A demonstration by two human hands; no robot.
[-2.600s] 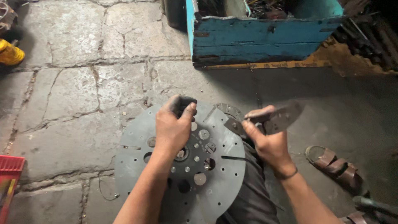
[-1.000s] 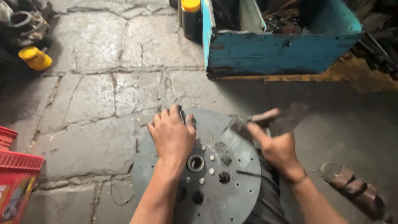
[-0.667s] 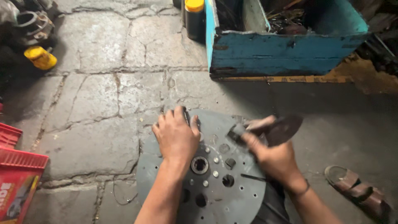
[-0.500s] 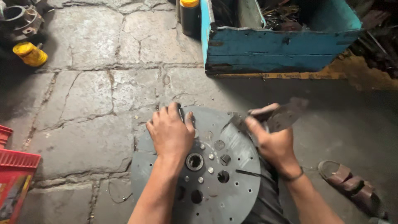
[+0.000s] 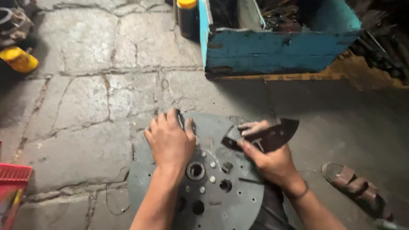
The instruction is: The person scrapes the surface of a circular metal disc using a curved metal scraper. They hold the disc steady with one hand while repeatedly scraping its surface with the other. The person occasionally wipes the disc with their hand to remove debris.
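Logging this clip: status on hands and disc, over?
Left hand flat on round grey metal disc. Right hand gripping dark curved metal piece. Nothing blocking.

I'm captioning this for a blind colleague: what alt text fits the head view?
Seen from above, a person's left hand presses on a round grey metal disc with holes lying on a cracked stone floor, while the right hand holds a dark curved flat metal piece over it. A worn blue wooden crate stands behind.

left hand (image 5: 171, 142) palm-down, right hand (image 5: 268, 159) fingers curled.
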